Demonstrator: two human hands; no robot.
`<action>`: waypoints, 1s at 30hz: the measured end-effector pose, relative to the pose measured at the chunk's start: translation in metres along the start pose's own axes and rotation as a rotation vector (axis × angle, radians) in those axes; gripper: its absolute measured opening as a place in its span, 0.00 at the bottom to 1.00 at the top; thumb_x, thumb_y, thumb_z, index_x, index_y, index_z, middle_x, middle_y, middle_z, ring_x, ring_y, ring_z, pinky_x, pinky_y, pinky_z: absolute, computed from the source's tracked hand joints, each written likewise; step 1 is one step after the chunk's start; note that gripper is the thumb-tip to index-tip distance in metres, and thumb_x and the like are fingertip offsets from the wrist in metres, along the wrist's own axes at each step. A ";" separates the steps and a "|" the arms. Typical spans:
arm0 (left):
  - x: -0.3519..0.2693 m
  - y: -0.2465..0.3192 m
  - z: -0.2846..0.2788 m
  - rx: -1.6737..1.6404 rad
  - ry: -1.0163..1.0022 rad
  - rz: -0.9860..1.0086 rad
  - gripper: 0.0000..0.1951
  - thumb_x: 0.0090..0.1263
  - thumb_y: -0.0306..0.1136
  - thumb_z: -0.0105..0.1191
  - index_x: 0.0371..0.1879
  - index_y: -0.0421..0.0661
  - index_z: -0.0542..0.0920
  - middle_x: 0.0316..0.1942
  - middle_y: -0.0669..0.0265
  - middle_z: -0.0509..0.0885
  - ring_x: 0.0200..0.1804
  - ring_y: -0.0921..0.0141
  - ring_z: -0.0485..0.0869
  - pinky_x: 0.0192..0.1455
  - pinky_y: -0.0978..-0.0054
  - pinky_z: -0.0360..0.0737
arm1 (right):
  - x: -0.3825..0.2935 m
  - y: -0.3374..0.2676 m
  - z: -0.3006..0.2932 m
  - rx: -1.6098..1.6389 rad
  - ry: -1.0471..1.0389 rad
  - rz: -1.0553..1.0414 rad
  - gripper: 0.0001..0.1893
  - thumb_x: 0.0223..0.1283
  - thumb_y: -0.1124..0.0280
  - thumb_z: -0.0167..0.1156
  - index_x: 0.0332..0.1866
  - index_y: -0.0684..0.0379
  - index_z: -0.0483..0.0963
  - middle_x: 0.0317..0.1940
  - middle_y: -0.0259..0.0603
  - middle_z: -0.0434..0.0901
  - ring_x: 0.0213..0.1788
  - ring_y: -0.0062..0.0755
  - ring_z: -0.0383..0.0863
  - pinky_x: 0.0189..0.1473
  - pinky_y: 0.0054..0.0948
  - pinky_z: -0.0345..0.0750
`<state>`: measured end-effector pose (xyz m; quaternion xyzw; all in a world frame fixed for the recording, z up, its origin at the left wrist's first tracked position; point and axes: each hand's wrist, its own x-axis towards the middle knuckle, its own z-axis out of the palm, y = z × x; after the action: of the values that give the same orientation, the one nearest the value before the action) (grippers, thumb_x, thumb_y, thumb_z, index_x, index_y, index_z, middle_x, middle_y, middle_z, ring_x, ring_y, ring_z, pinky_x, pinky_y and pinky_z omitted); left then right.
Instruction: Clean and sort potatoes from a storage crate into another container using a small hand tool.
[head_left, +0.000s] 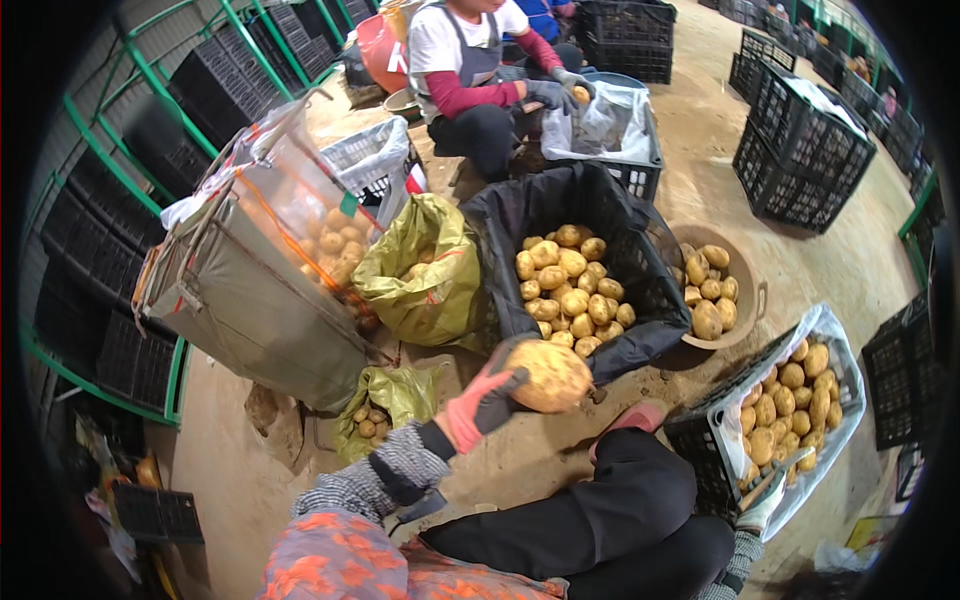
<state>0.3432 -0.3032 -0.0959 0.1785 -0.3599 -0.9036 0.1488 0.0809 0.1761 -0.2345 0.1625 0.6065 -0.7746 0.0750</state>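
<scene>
In a red and black work glove, my left hand (484, 401) grips a large potato (551, 376) at the near edge of a crate lined with black fabric (517, 214). Smaller potatoes (574, 285) lie in a heap inside that crate. On the right, my right hand (766, 496), in a pale glove with dark fingers, holds a slim wooden-handled tool (772, 478) with a pale end; its exact kind is unclear. That hand is at the near rim of a black crate (701, 461) lined with pale plastic, which is full of potatoes (787, 405).
A round tub (742, 281) of potatoes adjoins the fabric-lined crate. Yellow woven sacks (420, 300) and a tall framed bag (262, 330) stand left. A gloved co-worker (480, 82) sits opposite at another lined crate (600, 127). Stacked black crates (802, 150) stand right.
</scene>
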 end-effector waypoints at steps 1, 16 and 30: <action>-0.005 0.016 -0.018 -0.018 0.052 0.088 0.32 0.67 0.29 0.59 0.69 0.45 0.60 0.63 0.59 0.71 0.64 0.64 0.72 0.66 0.66 0.73 | 0.006 0.001 -0.002 -0.019 0.044 -0.023 0.20 0.68 0.52 0.50 0.57 0.53 0.68 0.45 0.35 0.73 0.42 0.30 0.74 0.41 0.31 0.76; 0.137 0.109 -0.215 1.316 0.455 -0.007 0.30 0.64 0.47 0.56 0.64 0.45 0.70 0.60 0.55 0.76 0.65 0.62 0.71 0.67 0.70 0.65 | -0.014 -0.011 -0.007 -0.126 0.197 -0.100 0.21 0.66 0.50 0.53 0.54 0.54 0.71 0.33 0.30 0.71 0.29 0.21 0.70 0.29 0.23 0.71; 0.151 0.042 -0.023 1.470 0.441 0.789 0.26 0.69 0.27 0.50 0.66 0.41 0.64 0.66 0.56 0.66 0.69 0.62 0.63 0.72 0.65 0.57 | -0.029 -0.034 0.038 0.124 0.047 0.051 0.17 0.70 0.55 0.53 0.50 0.59 0.71 0.27 0.32 0.75 0.20 0.19 0.73 0.21 0.18 0.71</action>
<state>0.2243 -0.4060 -0.1147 0.2628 -0.8519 -0.2680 0.3651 0.0910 0.1458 -0.1859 0.2007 0.5548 -0.8044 0.0703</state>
